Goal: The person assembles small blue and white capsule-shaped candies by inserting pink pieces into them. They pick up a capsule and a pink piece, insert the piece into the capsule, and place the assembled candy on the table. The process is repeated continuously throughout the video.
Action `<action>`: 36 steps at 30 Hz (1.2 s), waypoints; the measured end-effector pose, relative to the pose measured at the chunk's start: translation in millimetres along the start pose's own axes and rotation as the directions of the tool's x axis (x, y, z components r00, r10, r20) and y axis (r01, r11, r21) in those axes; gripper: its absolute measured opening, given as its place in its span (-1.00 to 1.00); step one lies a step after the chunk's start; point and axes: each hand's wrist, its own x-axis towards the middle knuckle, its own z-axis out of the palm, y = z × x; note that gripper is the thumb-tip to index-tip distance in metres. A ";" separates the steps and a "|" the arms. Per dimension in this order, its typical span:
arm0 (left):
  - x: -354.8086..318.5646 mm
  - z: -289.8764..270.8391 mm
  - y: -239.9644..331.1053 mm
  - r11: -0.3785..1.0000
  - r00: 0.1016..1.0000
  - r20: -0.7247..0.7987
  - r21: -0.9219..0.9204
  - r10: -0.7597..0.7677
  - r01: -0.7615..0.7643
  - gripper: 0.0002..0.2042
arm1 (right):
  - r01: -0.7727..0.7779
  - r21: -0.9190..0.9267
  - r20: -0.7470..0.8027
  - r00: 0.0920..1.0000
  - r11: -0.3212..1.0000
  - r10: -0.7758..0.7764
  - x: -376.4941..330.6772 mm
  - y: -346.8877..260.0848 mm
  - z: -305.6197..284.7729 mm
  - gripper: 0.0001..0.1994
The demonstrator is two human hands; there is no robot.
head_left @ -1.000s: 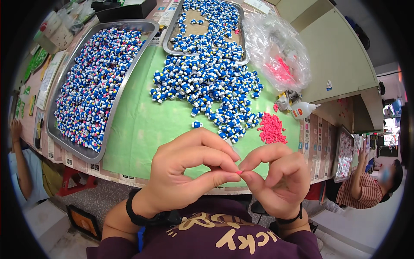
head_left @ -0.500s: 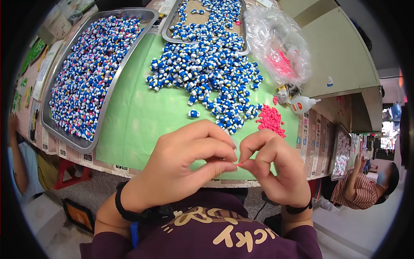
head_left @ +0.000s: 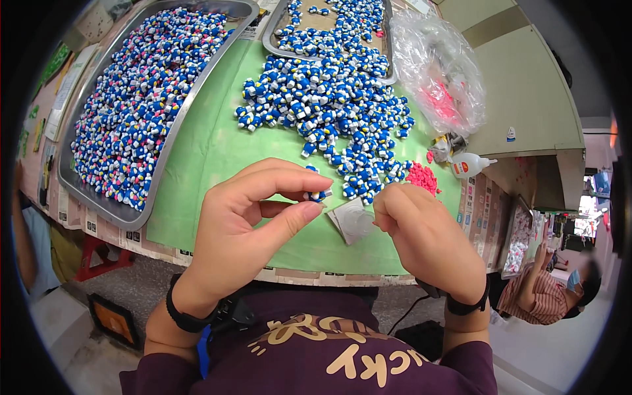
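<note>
My left hand is closed, pinching a small blue-and-white figure between thumb and fingertips, above the green sheet. To its right, my right hand is closed in a pinch with the fingertips pointing left. A speck of pink shows at those fingertips, seemingly a tiny pink piece. They are beside a pale square card with a shiny, wet-looking patch. Just beyond the right hand lies a heap of small pink pieces. A large pile of blue-and-white figures spreads across the sheet beyond both hands.
A metal tray full of figures with pink bits stands at the left; another tray of figures is at the back. At the right are a clear plastic bag with pink pieces and a white squeeze bottle. A masked person sits far right.
My hands have drawn apart. The right moved to the right, beside the card, which now shows. The left moved slightly up and left, and the figure in it has come into view.
</note>
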 end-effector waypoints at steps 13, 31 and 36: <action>0.6 27.3 1.6 0.961 0.999 0.043 -0.276 0.023 -0.011 -0.77 | 0.105 0.550 -0.334 0.937 0.828 0.103 -0.8 -33.8 -10.6 -0.61; -4.1 30.2 5.9 0.887 0.922 0.067 0.254 0.382 -0.386 -0.73 | 0.150 0.494 -0.451 0.886 0.856 0.105 -1.2 -26.1 9.6 -0.71; -4.7 3.1 13.1 0.842 0.895 0.008 0.336 0.446 -0.422 -0.77 | 0.059 0.537 -0.452 0.862 0.842 0.228 -14.3 -3.5 -4.9 -0.70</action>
